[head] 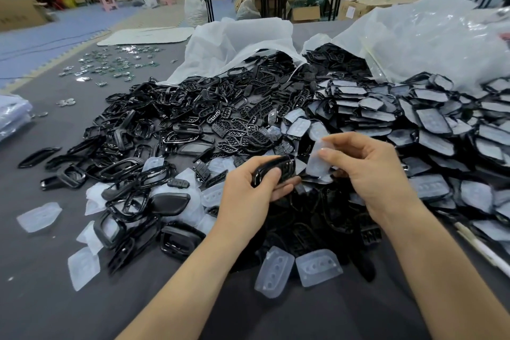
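My left hand point(255, 188) grips a glossy black plastic key-fob shell point(276, 168) above the heap, fingers curled round it. My right hand point(369, 171) pinches a translucent white silicone pad point(317, 160) between thumb and fingers, just right of the shell and close to it. Both hands hover over a big pile of black shells and frames point(193, 124) on the grey table point(55, 298). Two more translucent pads point(317, 266) lie near the front edge, between my forearms.
Stacked black parts with clear pads point(414, 119) fill the right side. White plastic bags point(430, 38) lie open behind the pile. Small green circuit boards point(116, 66) are scattered at the far left. Loose pads point(38, 217) lie at left. Cardboard boxes and tables stand beyond.
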A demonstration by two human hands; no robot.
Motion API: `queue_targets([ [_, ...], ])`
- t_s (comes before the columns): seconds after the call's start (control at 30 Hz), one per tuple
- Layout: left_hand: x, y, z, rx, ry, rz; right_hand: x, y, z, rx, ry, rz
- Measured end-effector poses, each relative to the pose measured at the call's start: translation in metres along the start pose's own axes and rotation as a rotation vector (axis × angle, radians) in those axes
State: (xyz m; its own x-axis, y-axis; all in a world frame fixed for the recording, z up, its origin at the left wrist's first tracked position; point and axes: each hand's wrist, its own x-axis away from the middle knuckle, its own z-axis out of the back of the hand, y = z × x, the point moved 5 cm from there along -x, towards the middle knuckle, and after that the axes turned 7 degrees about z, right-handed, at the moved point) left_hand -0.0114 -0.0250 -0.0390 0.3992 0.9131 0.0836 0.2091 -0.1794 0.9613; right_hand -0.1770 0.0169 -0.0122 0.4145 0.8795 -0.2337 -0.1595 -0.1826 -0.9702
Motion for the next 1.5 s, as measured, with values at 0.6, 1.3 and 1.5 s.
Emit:
queue_targets([
  [0.6, 0.001, 0.002, 0.000, -0.001, -0.007, -0.050, 0.015, 0.003, -0.034, -0.198, -0.043, -0.037],
  [1.3, -0.003, -0.001, -0.006, 0.277, -0.139, 0.149, 0.011, -0.001, -0.023, 0.166, 0.017, 0.121],
  [1.5, -0.004, -0.004, -0.004, 0.288, -0.134, 0.175, 0.009, 0.001, -0.023, 0.188, -0.014, 0.117],
])
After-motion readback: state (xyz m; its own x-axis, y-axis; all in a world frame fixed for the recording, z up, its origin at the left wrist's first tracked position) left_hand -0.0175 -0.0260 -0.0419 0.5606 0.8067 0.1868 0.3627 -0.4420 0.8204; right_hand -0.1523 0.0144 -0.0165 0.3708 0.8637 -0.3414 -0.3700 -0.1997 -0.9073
